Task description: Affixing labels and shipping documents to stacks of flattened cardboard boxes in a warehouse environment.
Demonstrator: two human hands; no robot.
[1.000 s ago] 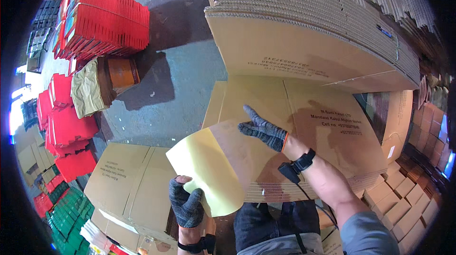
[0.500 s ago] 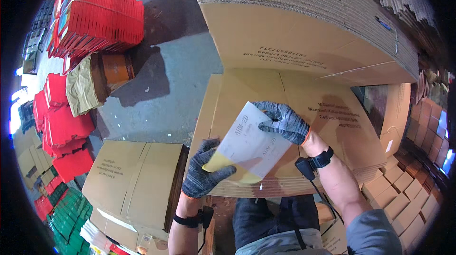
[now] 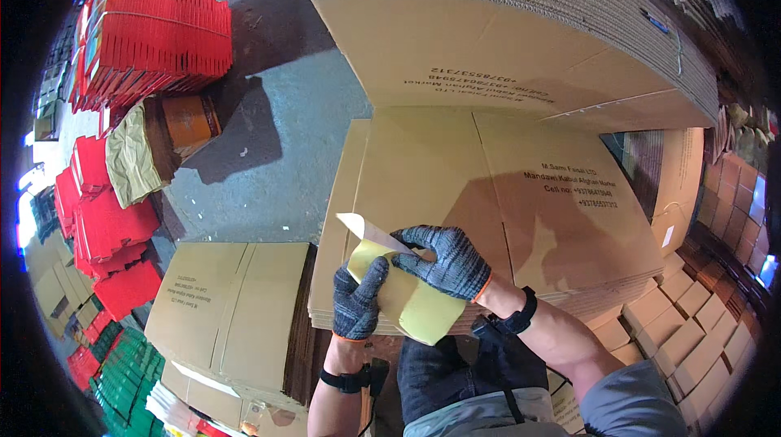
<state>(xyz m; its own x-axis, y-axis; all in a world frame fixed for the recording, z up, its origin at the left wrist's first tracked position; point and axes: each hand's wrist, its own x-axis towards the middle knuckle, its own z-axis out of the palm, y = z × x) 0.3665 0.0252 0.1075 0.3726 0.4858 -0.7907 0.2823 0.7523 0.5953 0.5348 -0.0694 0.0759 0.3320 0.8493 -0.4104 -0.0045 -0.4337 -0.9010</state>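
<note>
Both of my hands wear dark grey knit gloves and hold a paper sheet (image 3: 419, 307), printed white on one side and yellow on the other. Most of what shows is the yellow side, with a white corner curling up at the top. My left hand (image 3: 359, 297) pinches the sheet's left edge with the thumb on top. On the upper edge, my right hand (image 3: 449, 261) grips it, fingers bent close to the left thumb. Beneath the hands lies a stack of flat brown cardboard cartons (image 3: 423, 168), its top panel printed with dark text.
Behind the stack leans a thick bundle of flattened cartons (image 3: 504, 54). Another carton pile (image 3: 236, 299) stands at left. Beyond it are red bundled cartons (image 3: 154, 38), red stacks (image 3: 118, 225) and green bundles (image 3: 126, 372). Small brown boxes (image 3: 691, 331) fill the right side.
The sheet has turned from its white printed face to mostly its yellow side and is now bent. My right hand has moved left and down, closer to my left hand.
</note>
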